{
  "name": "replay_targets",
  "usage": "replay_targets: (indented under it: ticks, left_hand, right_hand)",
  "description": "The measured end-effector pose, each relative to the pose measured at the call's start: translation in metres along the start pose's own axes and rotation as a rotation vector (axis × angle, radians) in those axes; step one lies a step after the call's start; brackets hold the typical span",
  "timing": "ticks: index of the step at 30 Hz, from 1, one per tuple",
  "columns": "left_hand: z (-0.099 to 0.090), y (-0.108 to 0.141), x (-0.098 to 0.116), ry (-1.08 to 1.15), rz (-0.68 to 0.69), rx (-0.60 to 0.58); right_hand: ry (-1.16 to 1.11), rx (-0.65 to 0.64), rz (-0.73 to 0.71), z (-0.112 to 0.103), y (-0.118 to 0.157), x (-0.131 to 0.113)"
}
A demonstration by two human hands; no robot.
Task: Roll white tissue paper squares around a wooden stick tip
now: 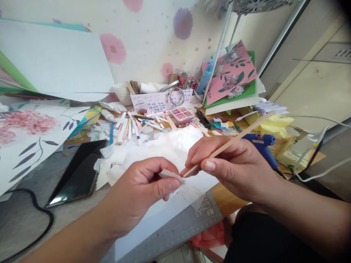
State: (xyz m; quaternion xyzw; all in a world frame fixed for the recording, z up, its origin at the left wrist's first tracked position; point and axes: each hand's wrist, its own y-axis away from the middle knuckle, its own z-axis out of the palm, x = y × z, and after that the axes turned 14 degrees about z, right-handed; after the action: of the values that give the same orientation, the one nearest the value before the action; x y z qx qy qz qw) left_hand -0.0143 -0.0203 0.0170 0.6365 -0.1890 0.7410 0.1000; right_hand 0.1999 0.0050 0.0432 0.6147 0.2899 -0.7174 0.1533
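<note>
My left hand (148,186) pinches a small piece of white paper (170,174) between thumb and forefinger. In my right hand (233,164) is a thin wooden stick (233,143), gripped like a pen. Its lower end meets or nearly touches the edge of the paper piece; I cannot tell which. Both hands are above a large white sheet (137,233). A fluffy white heap (170,144), of cotton or thin paper, lies just behind them. The fingertips behind the paper are partly hidden.
A black phone (79,171) lies left of the heap, near a black cable (41,208). Markers (134,129) are scattered behind. To the right are a blue glue gun (261,146) and white cords (309,177). Flower artwork (41,142) stands at left, pink artwork (227,76) at the back.
</note>
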Motion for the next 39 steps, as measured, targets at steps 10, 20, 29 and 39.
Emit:
replay_targets:
  ticks: [10, 20, 29, 39]
  left_hand:
    - [-0.0033, 0.0026, -0.0021, -0.022, -0.016, -0.034]
    - [-0.0021, 0.0017, 0.001, -0.016, -0.045, -0.04]
    - [-0.0001, 0.0017, 0.0048, -0.038, -0.083, -0.024]
    - [-0.0009, 0.001, 0.0035, -0.072, -0.084, -0.028]
  right_hand:
    - [0.202, 0.0, 0.009, -0.0042, 0.0043, -0.006]
    - [0.246, -0.006, -0.007, -0.0038, 0.0041, -0.0058]
    - [0.281, -0.006, -0.03, -0.0021, 0.0027, -0.0053]
    - [0.274, -0.001, -0.029, -0.0014, 0.0044, -0.0053]
